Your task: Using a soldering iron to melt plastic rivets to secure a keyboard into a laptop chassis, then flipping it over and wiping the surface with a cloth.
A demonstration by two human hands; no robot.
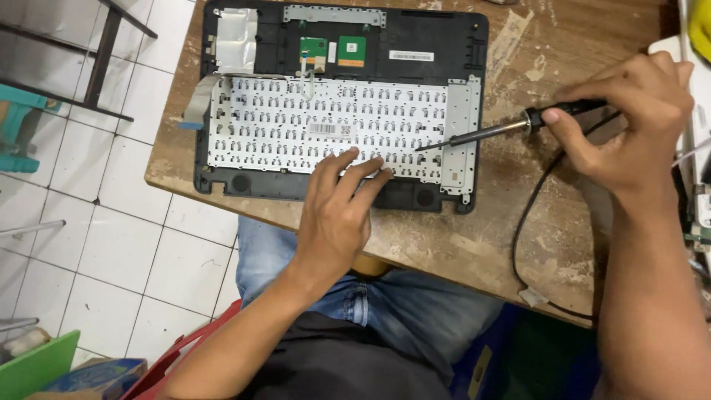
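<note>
Two bare hands work over a scarred wooden surface (474,244) set above a white tiled floor (111,244). On it lies an opened laptop shell (415,44), black and turned underside up, with a pale metal keyboard backplate (296,126) covering most of its width, studded with rows of small dark rivets. The left hand (337,211) rests flat at the plate's near edge, fingers spread and gripping nothing, apparently to steady the shell against the surface. The right hand (629,126) is closed round the dark handle of a soldering iron (511,130), held low and slanted so that its thin tip meets the plate near the right end. A black cord (529,215) loops from the handle toward the surface's near edge. Small green circuit boards (333,50) sit in the shell's far half, beside a silver foil patch (237,33).
</note>
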